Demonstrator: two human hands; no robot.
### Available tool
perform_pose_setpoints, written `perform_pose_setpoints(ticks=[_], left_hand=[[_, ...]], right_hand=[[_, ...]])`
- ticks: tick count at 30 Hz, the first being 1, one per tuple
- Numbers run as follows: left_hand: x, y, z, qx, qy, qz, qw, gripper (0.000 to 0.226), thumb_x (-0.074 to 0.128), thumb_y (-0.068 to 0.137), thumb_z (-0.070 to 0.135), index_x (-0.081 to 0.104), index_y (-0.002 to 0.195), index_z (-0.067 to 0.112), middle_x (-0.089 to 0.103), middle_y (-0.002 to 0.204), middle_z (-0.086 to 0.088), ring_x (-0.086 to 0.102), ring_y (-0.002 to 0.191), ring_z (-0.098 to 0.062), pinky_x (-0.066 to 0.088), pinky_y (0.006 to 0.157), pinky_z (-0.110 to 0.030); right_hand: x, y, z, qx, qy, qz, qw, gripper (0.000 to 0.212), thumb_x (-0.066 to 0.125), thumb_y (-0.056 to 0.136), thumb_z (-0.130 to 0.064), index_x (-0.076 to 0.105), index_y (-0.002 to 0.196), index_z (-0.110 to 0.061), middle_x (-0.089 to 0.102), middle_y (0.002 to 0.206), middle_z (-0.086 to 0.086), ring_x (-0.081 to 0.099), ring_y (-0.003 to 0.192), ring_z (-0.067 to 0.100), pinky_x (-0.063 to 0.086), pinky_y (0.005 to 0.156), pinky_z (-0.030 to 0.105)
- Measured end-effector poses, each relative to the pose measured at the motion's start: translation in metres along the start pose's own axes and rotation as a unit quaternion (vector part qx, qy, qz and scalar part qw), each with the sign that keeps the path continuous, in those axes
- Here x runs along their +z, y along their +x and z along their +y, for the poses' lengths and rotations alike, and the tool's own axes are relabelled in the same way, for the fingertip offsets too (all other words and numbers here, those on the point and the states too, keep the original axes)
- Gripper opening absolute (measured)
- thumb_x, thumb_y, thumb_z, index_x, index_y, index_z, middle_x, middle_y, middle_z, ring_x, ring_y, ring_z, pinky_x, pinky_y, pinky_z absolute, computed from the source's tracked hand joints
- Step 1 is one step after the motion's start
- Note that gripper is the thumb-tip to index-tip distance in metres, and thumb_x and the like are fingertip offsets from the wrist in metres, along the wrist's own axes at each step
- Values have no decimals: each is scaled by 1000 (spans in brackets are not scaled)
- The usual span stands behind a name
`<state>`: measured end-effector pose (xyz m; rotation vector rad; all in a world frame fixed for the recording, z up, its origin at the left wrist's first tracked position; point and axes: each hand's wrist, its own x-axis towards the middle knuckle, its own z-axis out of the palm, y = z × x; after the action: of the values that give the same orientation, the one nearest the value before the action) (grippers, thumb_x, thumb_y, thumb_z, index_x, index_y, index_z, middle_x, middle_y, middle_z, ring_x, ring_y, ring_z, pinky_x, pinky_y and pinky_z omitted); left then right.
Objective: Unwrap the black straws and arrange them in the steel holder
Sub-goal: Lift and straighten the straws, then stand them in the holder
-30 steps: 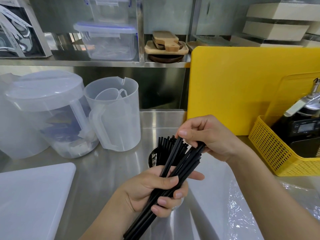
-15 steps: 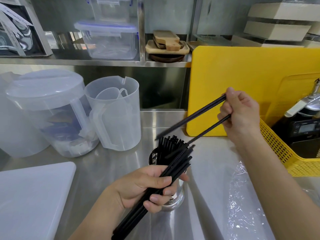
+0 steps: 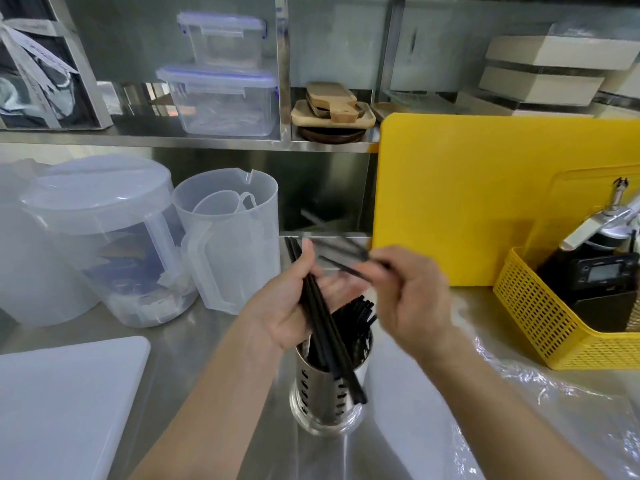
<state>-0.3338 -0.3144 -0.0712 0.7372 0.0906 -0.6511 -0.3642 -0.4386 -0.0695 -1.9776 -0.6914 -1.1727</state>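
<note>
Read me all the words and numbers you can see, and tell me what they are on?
Nothing here can be read for sure.
White ribbon at the top left: printed writing, too blurred to read.
Screen of the black device in the yellow basket: marks too small to read.

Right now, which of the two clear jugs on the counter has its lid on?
The larger jug on the left, capped by a round lid. The smaller jug beside it stands open, with a little cup nested inside.
</note>
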Motion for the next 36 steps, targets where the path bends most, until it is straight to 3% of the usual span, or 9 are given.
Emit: perform_pose_setpoints(ticks=[4,9,11,14,19,24,29,32,36], left_hand=[[3,3,9,40,-61,-1,997,41,48,89,38,49,113,5,74,83,-15,73,69,-23,60,56,-36],[-8,5,13,80,-81,2,993,14,49,91,8,56,80,2,59,61,-3,57,47,-9,57,56,-27],[-10,8,14,116,-81,10,990,14,48,92,8,55,81,4,55,61,-1,53,47,-8,55,55,-25],[-14,15,18,201,-95,58,973,13,47,93,7,51,81,7,50,64,-1,50,44,-8,51,50,-24],[-7,16,19,301,-149,122,934,18,48,95,17,50,78,10,51,55,1,49,41,-8,49,48,-23],[9,17,-9,324,-12,120,939,18,51,93,24,45,82,10,47,54,2,48,45,-10,51,51,-26],[9,10,-15,351,95,92,927,29,57,89,22,39,67,13,33,44,5,32,36,-7,35,37,-19],[0,5,-1,341,140,126,921,41,59,82,38,36,57,14,33,40,7,32,34,-7,33,36,-18],[-13,6,2,320,153,181,917,36,56,85,40,43,61,17,38,41,9,39,40,-7,42,48,-23]], right_hand=[[16,-22,3,-97,-68,-98,988,45,22,101,-35,54,82,-11,53,71,-1,47,56,15,39,44,22],[15,-48,20,-140,-70,-91,983,10,44,95,-17,49,92,-8,59,62,10,44,60,18,37,50,25],[14,-56,22,-101,-22,-90,991,10,47,93,-16,52,94,-8,61,73,12,51,64,18,43,52,27],[14,-60,14,111,98,-32,988,19,49,91,-31,60,95,-16,54,92,6,54,81,10,43,70,18],[27,-36,-3,510,354,178,763,22,53,86,-31,64,80,-14,60,74,-1,59,64,6,47,65,21],[43,-21,-18,593,436,183,652,23,46,94,-21,61,81,-9,63,70,3,64,61,8,50,52,18],[42,-23,-12,585,334,117,730,20,51,91,-16,58,73,-11,58,68,2,56,62,10,46,56,21],[26,-23,6,524,219,176,804,16,53,90,-9,59,76,-15,53,68,-2,47,60,7,41,58,14],[3,-19,30,476,195,210,831,20,54,89,-2,58,74,-15,51,67,-1,45,58,4,38,56,15]])
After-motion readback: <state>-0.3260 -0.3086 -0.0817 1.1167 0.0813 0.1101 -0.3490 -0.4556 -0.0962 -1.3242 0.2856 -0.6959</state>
